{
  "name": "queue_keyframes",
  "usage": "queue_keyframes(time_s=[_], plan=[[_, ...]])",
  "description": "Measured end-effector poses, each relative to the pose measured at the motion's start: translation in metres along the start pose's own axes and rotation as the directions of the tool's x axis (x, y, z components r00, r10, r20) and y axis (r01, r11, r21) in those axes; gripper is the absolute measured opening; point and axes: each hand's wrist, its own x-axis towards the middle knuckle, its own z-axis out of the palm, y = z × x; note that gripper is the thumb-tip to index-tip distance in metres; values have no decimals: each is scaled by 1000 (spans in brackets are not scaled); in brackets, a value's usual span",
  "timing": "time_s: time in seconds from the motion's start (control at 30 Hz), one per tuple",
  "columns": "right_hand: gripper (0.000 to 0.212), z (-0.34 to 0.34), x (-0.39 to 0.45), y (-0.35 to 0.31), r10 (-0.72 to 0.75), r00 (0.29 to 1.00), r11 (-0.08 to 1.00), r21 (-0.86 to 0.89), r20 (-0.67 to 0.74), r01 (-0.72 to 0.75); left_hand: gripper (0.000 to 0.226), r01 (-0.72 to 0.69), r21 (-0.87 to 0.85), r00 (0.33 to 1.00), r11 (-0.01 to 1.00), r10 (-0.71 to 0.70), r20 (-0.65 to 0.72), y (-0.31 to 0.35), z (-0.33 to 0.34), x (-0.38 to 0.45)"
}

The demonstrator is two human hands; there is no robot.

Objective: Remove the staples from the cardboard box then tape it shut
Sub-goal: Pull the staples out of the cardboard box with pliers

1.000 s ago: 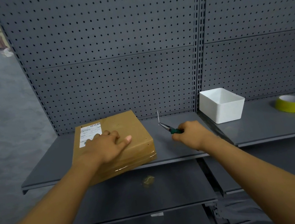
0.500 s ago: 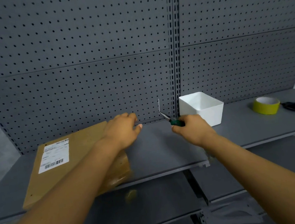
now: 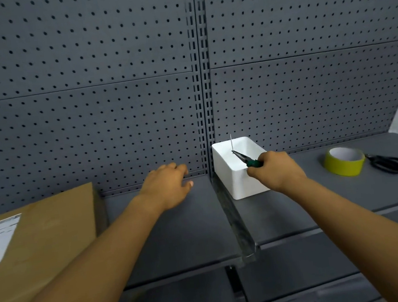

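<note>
The grey perforated metal shelving (image 3: 178, 230) is carrying everything. The flat brown cardboard box with a white shipping label (image 3: 39, 245) is lying at its left end, well apart from both hands. The white rectangular plastic bin (image 3: 232, 179) is sitting just right of the shelf joint, with the yellow-green roll of tape (image 3: 344, 162) and black scissors (image 3: 390, 165) waiting farther right. The left hand (image 3: 167, 184) is hovering over the bare shelf, fingers relaxed and grasping nothing. The right hand (image 3: 276, 169) is clenching the green-handled needle-nose pliers (image 3: 245, 158), whose tip is pinching a thin straight staple wire (image 3: 231, 142) over the bin. The step appears to be discarding the staple: centring the tip over the opening and lowering before easing the handles should be keeping the wire from springing onto the shelf.
</note>
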Motion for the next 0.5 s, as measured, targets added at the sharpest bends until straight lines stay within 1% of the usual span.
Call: queue_keyframes(time_s=[0.17, 0.3, 0.4, 0.5], plan=[[28, 0, 10, 11, 21, 999, 1000, -24, 24, -21, 42, 10, 11, 999, 1000, -10, 31, 11, 8, 8], [29, -1, 9, 12, 15, 999, 1000, 1, 36, -15, 41, 0, 44, 1000, 999, 0, 6, 16, 10, 8], [28, -2, 5, 5, -46, 998, 997, 68, 40, 43, 42, 2, 64, 1000, 998, -1, -22, 12, 5, 2], [30, 3, -3, -18, -136, 989, 982, 141, 55, 127, 42, 56, 90, 996, 994, -49, -78, -7, -6, -10]])
